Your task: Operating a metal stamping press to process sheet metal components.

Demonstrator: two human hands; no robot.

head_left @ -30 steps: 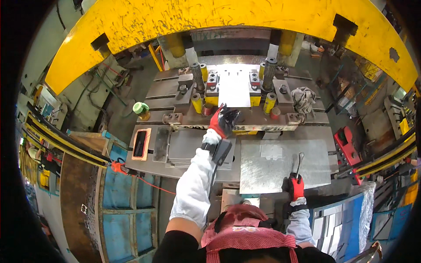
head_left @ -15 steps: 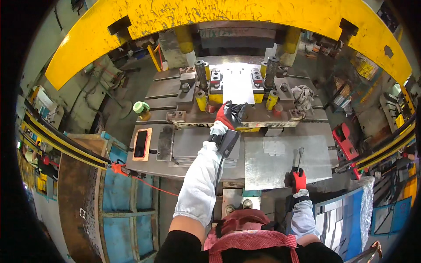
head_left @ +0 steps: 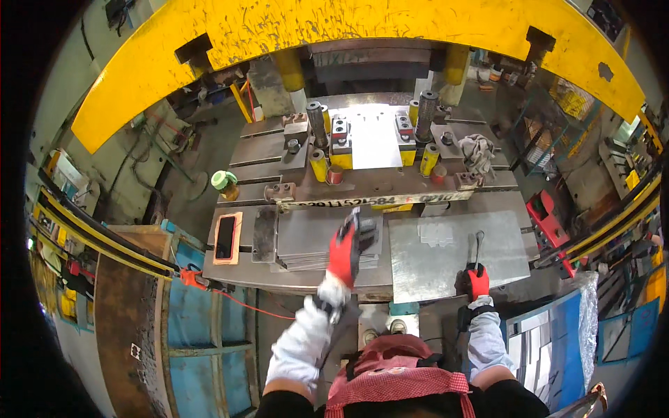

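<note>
My left hand (head_left: 345, 254), in a red and black glove, hovers over a stack of grey metal sheets (head_left: 306, 233) on the near part of the press bed. Its fingers reach forward and apart, slightly blurred, and I see nothing held in them. My right hand (head_left: 476, 281), gloved alike, is closed around a thin metal rod with a rounded end (head_left: 479, 244). It is at the near edge of a broad, shiny metal plate (head_left: 446, 261). Farther off, a bright sheet (head_left: 375, 143) lies on the die between the guide posts.
A yellow press beam (head_left: 362, 24) arches across the far side. Dark posts (head_left: 427, 115) and yellow cylinders (head_left: 318, 165) flank the die. A phone (head_left: 226, 237), a green-capped bottle (head_left: 223, 182) and a grey rag (head_left: 477, 152) lie about the bed. A blue frame (head_left: 191, 306) stands left.
My left hand has drawn back from the die's front edge to above the sheet stack. My right hand stays at the plate's near edge, holding the rod.
</note>
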